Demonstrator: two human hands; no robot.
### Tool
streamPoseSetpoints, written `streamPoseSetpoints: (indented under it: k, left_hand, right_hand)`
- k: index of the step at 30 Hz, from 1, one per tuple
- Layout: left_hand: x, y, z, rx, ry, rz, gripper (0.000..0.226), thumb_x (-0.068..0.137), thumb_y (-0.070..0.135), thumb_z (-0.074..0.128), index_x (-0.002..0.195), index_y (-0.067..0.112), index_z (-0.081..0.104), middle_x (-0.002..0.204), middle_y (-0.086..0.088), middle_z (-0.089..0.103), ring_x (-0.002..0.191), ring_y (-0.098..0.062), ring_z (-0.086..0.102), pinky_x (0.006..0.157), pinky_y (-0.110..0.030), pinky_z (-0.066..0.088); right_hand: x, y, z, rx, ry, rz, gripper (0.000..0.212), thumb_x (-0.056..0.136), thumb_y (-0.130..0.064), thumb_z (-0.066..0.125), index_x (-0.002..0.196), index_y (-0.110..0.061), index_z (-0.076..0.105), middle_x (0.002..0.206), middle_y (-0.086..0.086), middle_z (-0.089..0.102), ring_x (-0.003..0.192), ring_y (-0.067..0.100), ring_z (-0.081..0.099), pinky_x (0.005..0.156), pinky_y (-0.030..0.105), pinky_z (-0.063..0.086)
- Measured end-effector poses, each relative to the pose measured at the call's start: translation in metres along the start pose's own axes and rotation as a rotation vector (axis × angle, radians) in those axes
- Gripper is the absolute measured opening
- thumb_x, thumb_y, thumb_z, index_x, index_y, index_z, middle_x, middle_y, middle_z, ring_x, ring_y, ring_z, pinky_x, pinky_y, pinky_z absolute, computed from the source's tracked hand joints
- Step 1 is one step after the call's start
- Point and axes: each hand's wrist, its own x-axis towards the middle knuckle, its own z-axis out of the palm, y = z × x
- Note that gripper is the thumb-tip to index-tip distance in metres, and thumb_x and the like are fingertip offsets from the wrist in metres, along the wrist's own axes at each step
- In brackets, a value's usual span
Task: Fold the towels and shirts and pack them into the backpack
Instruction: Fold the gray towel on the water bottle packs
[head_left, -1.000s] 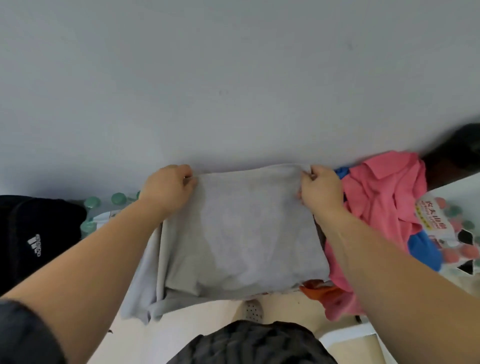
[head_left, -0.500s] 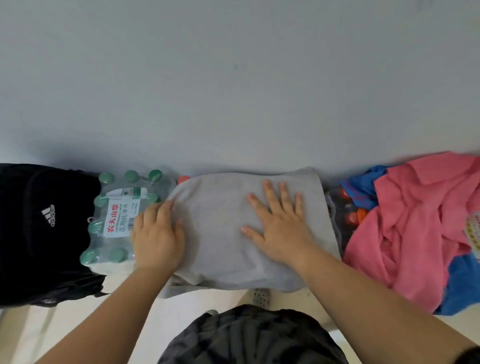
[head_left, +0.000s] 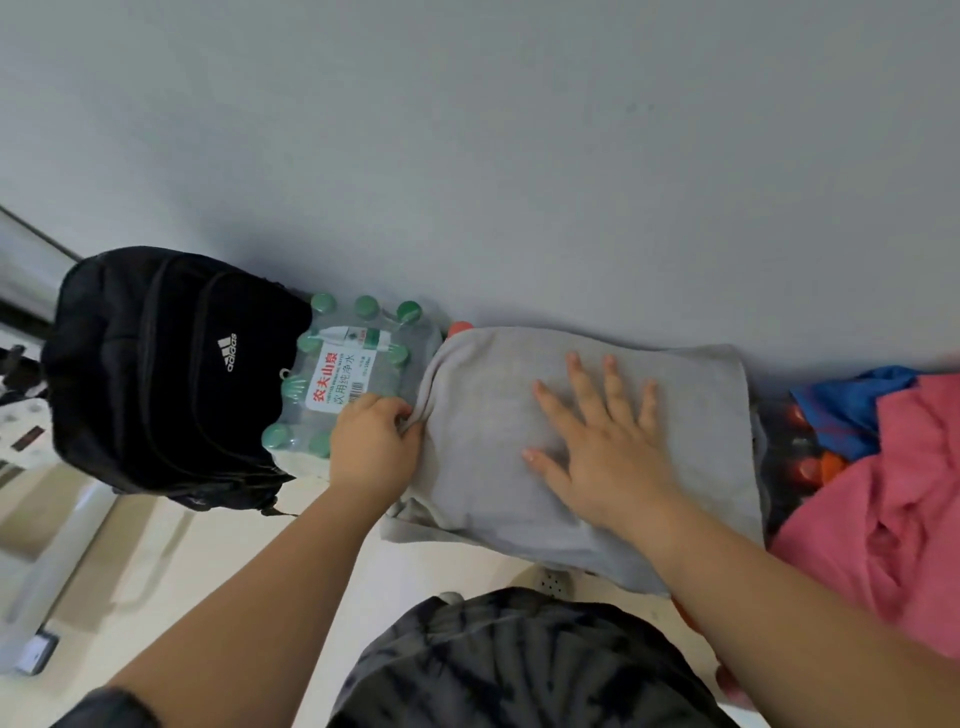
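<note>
Against the grey wall (head_left: 519, 156) sits the black backpack (head_left: 156, 374), looking zipped and well left of the work. Right of it, the grey garment (head_left: 483, 441) lies part-folded on a pack of water bottles (head_left: 343, 374), while a heap of pink cloth (head_left: 893, 499) and blue cloth (head_left: 852, 410) waits at the far right. The right hand (head_left: 602, 441) lies flat on the grey cloth, all 5 fingers spread. The left hand (head_left: 371, 441) bunches the left edge, fingers pinching a ridge of fabric. That lumpy bottle top worries me: one hard tug and the fold could skew or slide off the near edge.
</note>
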Motion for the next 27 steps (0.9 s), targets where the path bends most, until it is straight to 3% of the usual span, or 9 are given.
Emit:
streamPoseSetpoints:
  k: [3,7,9,12,14,17,21,24,27]
  left_hand:
    - [0.001,0.007,-0.011,-0.188,-0.024,-0.108,0.013,0.089,0.027,0.067,0.083,0.018,0.060,0.078,0.002,0.061,0.075,-0.021,0.055,0.065,-0.033,0.040]
    - [0.005,0.002,-0.038,-0.408,-0.161,-0.174,0.019,0.094,0.027,0.063,0.085,0.019,0.049,0.067,0.002,0.050,0.061,-0.016,0.042,0.056,-0.031,0.033]
    - [0.009,-0.003,-0.053,-0.464,-0.272,-0.199,0.014,0.096,0.031,0.063,0.095,0.023,0.052,0.067,-0.001,0.052,0.061,-0.015,0.044,0.057,-0.030,0.035]
    - [0.014,-0.009,-0.062,-0.506,-0.334,-0.259,0.015,0.095,0.039,0.064,0.106,0.031,0.061,0.083,0.001,0.068,0.075,-0.017,0.060,0.069,-0.033,0.047]
    - [0.016,-0.012,-0.059,-0.430,-0.319,-0.263,0.010,0.096,0.034,0.062,0.101,0.028,0.068,0.087,0.001,0.069,0.077,-0.018,0.060,0.067,-0.030,0.047]
    - [0.014,-0.013,-0.052,-0.095,-0.314,-0.198,0.008,0.094,0.025,0.061,0.096,0.028,0.069,0.081,0.000,0.066,0.069,-0.018,0.057,0.054,-0.026,0.039]
    - [0.001,-0.009,-0.038,0.148,-0.224,-0.111,0.009,0.087,0.041,0.068,0.089,0.032,0.067,0.078,0.006,0.063,0.074,-0.020,0.060,0.061,-0.031,0.049]
    - [-0.008,-0.008,-0.024,0.241,-0.171,-0.060,0.015,0.088,0.038,0.065,0.084,0.024,0.067,0.085,0.002,0.062,0.077,-0.024,0.060,0.062,-0.031,0.045]
    - [-0.011,-0.011,-0.019,0.154,-0.090,-0.027,0.012,0.088,0.025,0.068,0.082,0.015,0.070,0.088,-0.003,0.057,0.076,-0.027,0.057,0.062,-0.029,0.039]
  right_hand:
    - [0.002,-0.001,0.008,-0.024,-0.023,0.006,0.080,0.088,-0.083,0.012,0.156,-0.046,-0.009,0.166,-0.003,-0.024,0.150,0.032,-0.027,0.115,0.067,-0.012]
    - [0.002,0.004,0.012,-0.023,-0.008,0.013,0.081,0.087,-0.084,0.010,0.155,-0.047,-0.013,0.166,-0.003,-0.021,0.150,0.031,-0.027,0.116,0.066,-0.011]
    - [0.002,0.004,0.013,-0.019,0.009,0.009,0.081,0.087,-0.085,0.010,0.155,-0.047,-0.013,0.166,-0.002,-0.021,0.151,0.031,-0.025,0.116,0.066,-0.010]
    - [0.003,0.004,0.013,-0.014,0.019,0.013,0.082,0.086,-0.085,0.009,0.156,-0.046,-0.011,0.167,-0.001,-0.019,0.152,0.031,-0.023,0.116,0.066,-0.010]
    - [0.003,0.004,0.014,-0.019,0.015,0.011,0.083,0.086,-0.085,0.008,0.156,-0.045,-0.011,0.167,-0.001,-0.020,0.151,0.031,-0.024,0.116,0.066,-0.011]
    - [0.003,0.004,0.013,-0.022,0.015,0.010,0.082,0.087,-0.084,0.007,0.156,-0.044,-0.012,0.167,0.000,-0.020,0.151,0.031,-0.024,0.116,0.066,-0.010]
    - [0.003,0.003,0.013,-0.024,0.015,0.013,0.082,0.088,-0.083,0.006,0.156,-0.043,-0.013,0.167,0.000,-0.018,0.152,0.030,-0.023,0.116,0.066,-0.008]
    - [0.003,0.004,0.013,-0.026,0.016,0.014,0.082,0.088,-0.083,0.008,0.157,-0.042,-0.011,0.168,0.001,-0.016,0.152,0.030,-0.022,0.116,0.066,-0.008]
    - [0.004,0.004,0.014,-0.027,0.011,0.018,0.082,0.088,-0.083,0.008,0.157,-0.042,-0.011,0.168,0.001,-0.015,0.152,0.030,-0.022,0.117,0.066,-0.007]
